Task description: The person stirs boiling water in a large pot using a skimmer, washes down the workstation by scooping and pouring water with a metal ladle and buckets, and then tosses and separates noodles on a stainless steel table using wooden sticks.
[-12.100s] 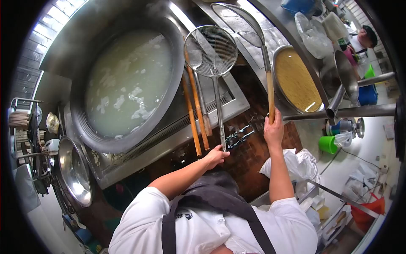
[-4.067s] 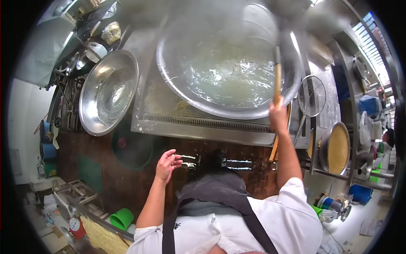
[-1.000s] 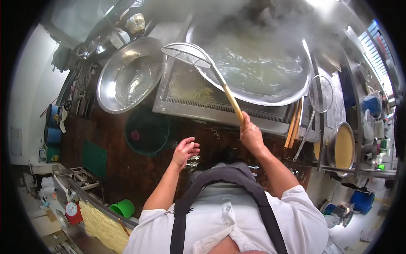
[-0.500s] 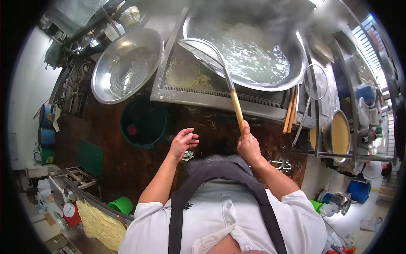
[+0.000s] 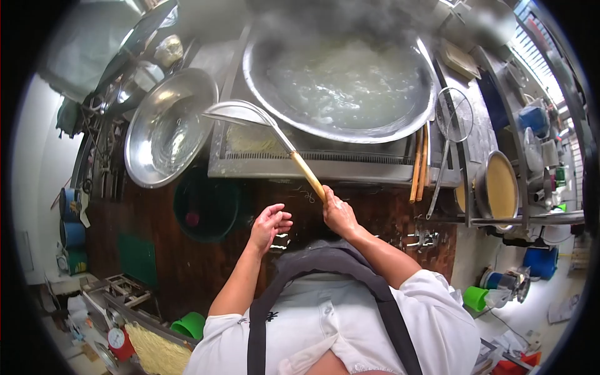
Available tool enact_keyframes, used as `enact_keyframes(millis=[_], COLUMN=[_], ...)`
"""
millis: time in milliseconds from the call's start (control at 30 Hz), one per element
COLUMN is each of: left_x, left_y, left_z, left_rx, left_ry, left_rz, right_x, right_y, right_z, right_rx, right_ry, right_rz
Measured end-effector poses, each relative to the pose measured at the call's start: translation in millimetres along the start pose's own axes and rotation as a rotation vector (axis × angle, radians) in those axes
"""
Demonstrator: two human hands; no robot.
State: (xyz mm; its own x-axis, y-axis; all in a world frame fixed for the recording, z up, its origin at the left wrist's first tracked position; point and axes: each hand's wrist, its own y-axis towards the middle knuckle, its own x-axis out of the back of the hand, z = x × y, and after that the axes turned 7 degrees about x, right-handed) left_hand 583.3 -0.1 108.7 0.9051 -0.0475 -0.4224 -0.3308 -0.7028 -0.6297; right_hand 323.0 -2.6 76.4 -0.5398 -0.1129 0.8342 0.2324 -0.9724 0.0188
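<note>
My right hand [image 5: 339, 214] grips the lower end of the wooden handle of a strainer [image 5: 306, 177]. The strainer's round metal head is tilted and sits over the left part of the stove, close to the rim of a large steel bowl [image 5: 150, 125]. My left hand [image 5: 270, 229] is held in the air in front of my apron, fingers loosely bent and apart, with nothing in it. Beyond both hands, a wide metal pot [image 5: 340, 135] of bubbling, cloudy water gives off steam, which hides its far side.
Two wooden sticks [image 5: 419, 165] and another wire strainer [image 5: 455, 115] lean right of the pot. A pan with yellow contents [image 5: 480, 190] stands on the right shelf. Below the steel bowl is a dark green bucket [image 5: 219, 206]. A red scale [image 5: 117, 340] stands at lower left.
My right hand has moved left with the strainer, whose head has swung from the pot's edge towards the steel bowl. My view has shifted a little. My left hand remains empty.
</note>
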Motion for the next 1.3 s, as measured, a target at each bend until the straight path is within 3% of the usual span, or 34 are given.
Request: enact_keyframes(millis=[100, 133, 200, 233, 267, 367, 400, 433, 533, 567, 667, 900, 1033, 1133, 1200, 1300], left_x=[-9, -12, -18, -22, -26, -28, -27, -27, -25, -26, -29, -37, -27, -22, -19, -10], left_y=[25, 34, 49, 54, 59, 68, 69, 69, 65, 63, 60, 59, 49, 40, 34, 25], left_z=[-4, -5, -13, -19, -23, -28, -27, -24, -10, -6, 7, 13, 17, 16, 17, 18], left_rx=[0.019, 0.027, 0.031, 0.025, 0.023, -0.001, -0.003, 0.006, 0.054, 0.066, 0.102, 0.068, 0.041, 0.023, 0.011, -0.016], left_ry=[-0.01, -0.015, -0.026, -0.034, -0.044, -0.065, -0.074, -0.071, -0.07, -0.065, -0.076, -0.028, -0.023, -0.018, -0.004, 0.007], left_rz=[-0.017, -0.033, -0.067, -0.085, -0.106, -0.166, -0.188, -0.217, -0.283, -0.3, -0.335, -0.316, -0.306, -0.285, -0.262, -0.221], right_x=[74, 88, 116, 131, 163, 251, 282, 296, 319, 320, 306, 263, 239, 226, 211, 192], right_y=[31, 43, 75, 94, 114, 172, 193, 212, 262, 276, 318, 354, 328, 296, 276, 243], right_z=[-1, -19, -78, -122, -154, -246, -257, -289, -383, -390, -390, -341, -316, -288, -279, -240], right_rx=[-0.126, -0.082, -0.089, -0.254, -0.197, -0.347, -0.565, -0.55, -0.616, -0.68, -0.904, -0.894, -0.724, -0.708, -0.456, -0.532], right_ry=[0.189, 0.247, 0.228, 0.259, 0.221, -0.01, -0.017, -0.216, -0.393, -0.267, -0.091, 0.005, -0.061, 0.195, 0.102, 0.347], right_rz=[-0.079, -0.193, -0.327, -0.276, -0.371, -0.508, -0.4, -0.38, -0.264, -0.267, -0.127, 0.289, 0.441, 0.488, 0.521, 0.482])
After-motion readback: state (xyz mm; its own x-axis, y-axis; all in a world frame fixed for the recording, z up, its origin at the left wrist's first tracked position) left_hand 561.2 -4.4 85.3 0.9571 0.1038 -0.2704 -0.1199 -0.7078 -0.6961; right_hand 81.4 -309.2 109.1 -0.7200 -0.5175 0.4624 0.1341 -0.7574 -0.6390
